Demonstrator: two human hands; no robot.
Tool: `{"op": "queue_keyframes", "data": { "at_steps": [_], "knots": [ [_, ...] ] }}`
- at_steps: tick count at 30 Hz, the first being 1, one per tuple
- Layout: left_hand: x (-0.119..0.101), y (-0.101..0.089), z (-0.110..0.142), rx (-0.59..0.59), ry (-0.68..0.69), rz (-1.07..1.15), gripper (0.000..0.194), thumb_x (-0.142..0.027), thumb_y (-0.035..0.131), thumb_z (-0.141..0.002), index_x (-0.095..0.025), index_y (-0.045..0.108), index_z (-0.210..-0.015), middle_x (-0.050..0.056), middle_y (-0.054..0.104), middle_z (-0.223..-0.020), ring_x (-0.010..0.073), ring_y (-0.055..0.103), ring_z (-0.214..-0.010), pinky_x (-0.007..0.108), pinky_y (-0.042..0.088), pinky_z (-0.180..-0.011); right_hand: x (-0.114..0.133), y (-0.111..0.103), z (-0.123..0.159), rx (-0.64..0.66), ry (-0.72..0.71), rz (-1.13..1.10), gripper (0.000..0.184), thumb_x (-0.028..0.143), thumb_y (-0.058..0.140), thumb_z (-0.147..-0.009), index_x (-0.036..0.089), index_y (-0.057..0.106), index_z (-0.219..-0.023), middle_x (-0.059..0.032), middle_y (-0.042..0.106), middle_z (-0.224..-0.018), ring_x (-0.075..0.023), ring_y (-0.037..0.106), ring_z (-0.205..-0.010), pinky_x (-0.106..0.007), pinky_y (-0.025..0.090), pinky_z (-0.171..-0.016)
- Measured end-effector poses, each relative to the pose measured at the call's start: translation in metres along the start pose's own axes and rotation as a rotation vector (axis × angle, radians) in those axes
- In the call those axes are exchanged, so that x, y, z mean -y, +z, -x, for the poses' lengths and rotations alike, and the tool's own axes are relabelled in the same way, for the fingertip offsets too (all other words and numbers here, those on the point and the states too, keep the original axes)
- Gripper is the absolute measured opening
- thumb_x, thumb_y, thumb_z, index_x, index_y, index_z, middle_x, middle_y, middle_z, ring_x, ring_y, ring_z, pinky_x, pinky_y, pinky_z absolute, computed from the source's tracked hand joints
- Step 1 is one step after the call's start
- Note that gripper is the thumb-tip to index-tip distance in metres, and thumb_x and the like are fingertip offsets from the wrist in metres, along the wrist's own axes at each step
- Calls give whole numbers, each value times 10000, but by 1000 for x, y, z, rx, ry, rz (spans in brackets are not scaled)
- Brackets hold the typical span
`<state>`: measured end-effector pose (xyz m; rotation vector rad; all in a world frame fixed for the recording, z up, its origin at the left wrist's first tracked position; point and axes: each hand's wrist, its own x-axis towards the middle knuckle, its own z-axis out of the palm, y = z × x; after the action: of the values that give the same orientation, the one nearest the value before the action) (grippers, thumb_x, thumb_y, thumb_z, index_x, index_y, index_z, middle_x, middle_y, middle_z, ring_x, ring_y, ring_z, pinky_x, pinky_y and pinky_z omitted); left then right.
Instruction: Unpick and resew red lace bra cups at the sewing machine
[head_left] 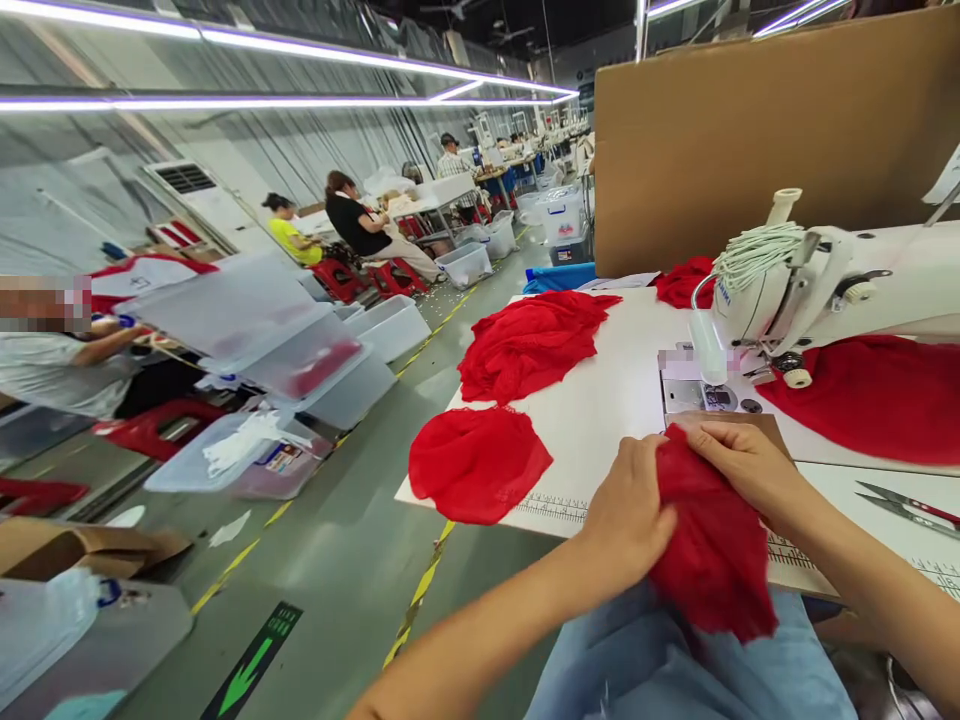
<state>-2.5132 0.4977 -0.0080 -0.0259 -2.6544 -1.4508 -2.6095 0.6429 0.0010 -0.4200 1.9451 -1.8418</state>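
A piece of sheer red fabric (712, 540) is gripped along its upper edge by both hands and hangs down over the lap. My left hand (626, 500) is closed on its left side, and my right hand (739, 460) pinches the top edge at the right. Just beyond the hands is the needle area of a white sewing machine (862, 280), with its lit lamp (709, 345). To the left on the table lie a rounded red fabric piece (480, 465) and a crumpled red fabric pile (532, 340). More red fabric (885, 395) spreads beneath the machine arm.
Scissors (911, 505) lie at the right on the white table (592, 430), which has a ruler strip along its front edge. A cardboard panel (750, 140) stands behind. Plastic bins (300, 350) and seated co-workers (360, 225) are across the aisle at left.
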Motion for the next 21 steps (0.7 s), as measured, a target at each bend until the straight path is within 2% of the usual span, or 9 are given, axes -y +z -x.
{"op": "queue_keyframes", "data": {
  "at_steps": [2, 4, 7, 9, 11, 13, 16, 18, 21],
  "knots": [
    [8, -10, -9, 63, -90, 170, 389, -174, 557, -791, -205, 573, -1179, 78, 645, -1098, 262, 599, -1041, 426, 469, -987, -1, -5, -2, 23, 34, -50, 487, 676, 783, -645, 200, 679, -653, -4, 657, -642, -147, 558, -586, -244, 456, -511],
    [16, -23, -19, 116, -226, 463, 211, -283, 589, -826, -184, 647, -1002, 52, 696, -959, 225, 634, -932, 370, 490, -913, -1, -11, -3, 55, 69, -97, 436, 626, 807, -648, 216, 701, -754, 2, 686, -712, -156, 603, -651, -246, 486, -568],
    [26, -36, -32, 116, -390, 846, 367, -475, 750, -742, -159, 687, -917, 48, 721, -852, 187, 651, -863, 305, 494, -863, -5, -18, -3, 46, 80, -110, 460, 544, 815, -671, 231, 696, -986, -3, 710, -810, -160, 629, -689, -258, 497, -591],
    [32, -40, -38, 92, -415, 926, 480, -532, 835, -647, -156, 697, -912, 48, 728, -831, 173, 650, -845, 284, 494, -845, -7, -20, -3, 16, 63, -68, 477, 492, 792, -698, 224, 658, -1068, -7, 701, -825, -152, 616, -662, -263, 486, -571],
    [35, -43, -44, 100, -387, 897, 507, -543, 852, -629, -157, 700, -921, 50, 733, -843, 174, 649, -849, 289, 492, -848, -9, -20, -4, -15, 22, 22, 419, 436, 725, -741, 213, 634, -1084, -13, 679, -806, -164, 612, -656, -287, 489, -576],
    [37, -45, -51, 113, -329, 783, 444, -504, 828, -687, -155, 699, -929, 47, 732, -866, 177, 645, -862, 299, 483, -859, -10, -20, -3, -99, -75, 205, 329, 374, 634, -776, 208, 631, -1059, -29, 661, -779, -198, 617, -673, -340, 501, -611],
    [37, -50, -65, 97, -257, 599, 293, -400, 750, -795, -147, 682, -926, 39, 717, -886, 174, 635, -853, 306, 478, -850, -10, -16, 4, -208, -395, 541, 231, 303, 554, -821, 219, 665, -1005, -89, 689, -897, -254, 642, -801, -426, 525, -753],
    [37, -52, -73, 107, -234, 541, 231, -351, 677, -855, -142, 666, -954, 38, 706, -889, 175, 635, -841, 313, 488, -843, -10, -11, 13, -56, -607, 657, 195, 294, 529, -891, 244, 694, -981, -98, 706, -1001, -259, 658, -907, -418, 534, -827],
    [37, -54, -78, 140, -174, 405, 229, -310, 546, -931, -131, 638, -1039, 76, 694, -972, 199, 637, -917, 348, 503, -881, -16, -1, 25, 299, -768, 717, 205, 326, 522, -968, 266, 711, -1018, -82, 725, -1054, -234, 680, -968, -363, 559, -824]
  ]
}}
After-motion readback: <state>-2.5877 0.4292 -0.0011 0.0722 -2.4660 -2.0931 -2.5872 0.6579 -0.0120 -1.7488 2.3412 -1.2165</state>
